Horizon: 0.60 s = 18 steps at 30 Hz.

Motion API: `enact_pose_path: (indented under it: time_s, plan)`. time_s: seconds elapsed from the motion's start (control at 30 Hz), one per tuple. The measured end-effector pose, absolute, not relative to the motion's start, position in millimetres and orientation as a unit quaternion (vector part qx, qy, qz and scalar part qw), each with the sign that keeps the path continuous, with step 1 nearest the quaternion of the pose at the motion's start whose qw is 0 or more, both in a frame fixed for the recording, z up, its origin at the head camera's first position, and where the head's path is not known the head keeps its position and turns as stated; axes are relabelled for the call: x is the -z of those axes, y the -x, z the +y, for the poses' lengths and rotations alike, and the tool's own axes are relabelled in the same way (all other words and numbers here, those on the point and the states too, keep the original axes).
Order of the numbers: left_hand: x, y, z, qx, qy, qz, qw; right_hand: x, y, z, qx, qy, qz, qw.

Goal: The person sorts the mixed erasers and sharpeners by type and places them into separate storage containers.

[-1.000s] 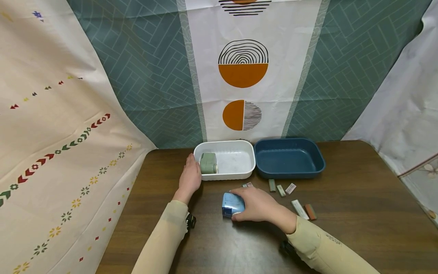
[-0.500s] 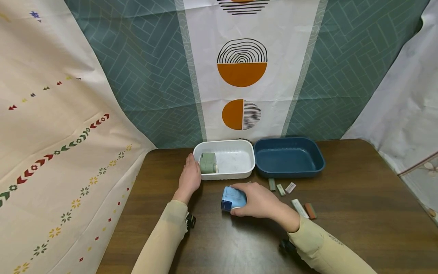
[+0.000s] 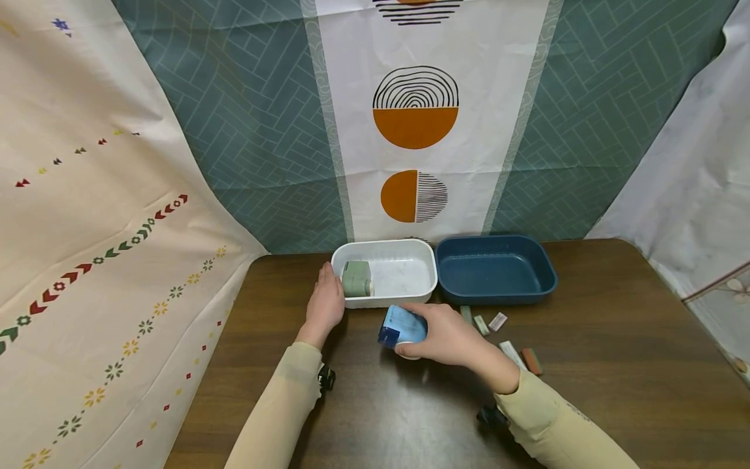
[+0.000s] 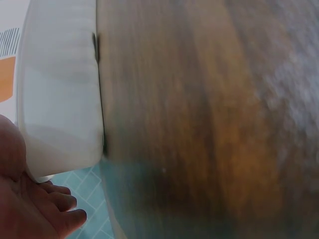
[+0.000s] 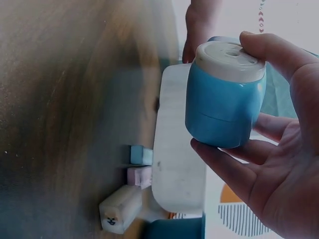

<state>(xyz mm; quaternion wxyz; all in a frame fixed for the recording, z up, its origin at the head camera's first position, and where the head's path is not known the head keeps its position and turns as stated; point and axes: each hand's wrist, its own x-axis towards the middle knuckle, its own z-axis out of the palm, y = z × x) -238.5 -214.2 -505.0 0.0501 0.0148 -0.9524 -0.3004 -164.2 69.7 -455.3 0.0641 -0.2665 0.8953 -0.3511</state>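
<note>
Right hand (image 3: pixel 450 333) around blue container (image 5: pixel 224 107)

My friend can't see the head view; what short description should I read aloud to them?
A right hand holds a blue object over a brown table, while the left hand rests at the end of a white tray containing a green object. A dark blue tray stands to its right, with small blocks in front.

Nook with table (image 3: pixel 621 365), patterned cloths (image 3: pixel 252 124)
</note>
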Motion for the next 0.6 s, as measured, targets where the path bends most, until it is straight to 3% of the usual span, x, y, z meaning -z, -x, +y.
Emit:
enact_pose_path:
  time_s: [0.6]
  plan:
    - [505, 238, -214, 0.304, -0.013, -0.951, 0.05, 442, 169, 70, 0.361, 0.217, 0.906, 0.04]
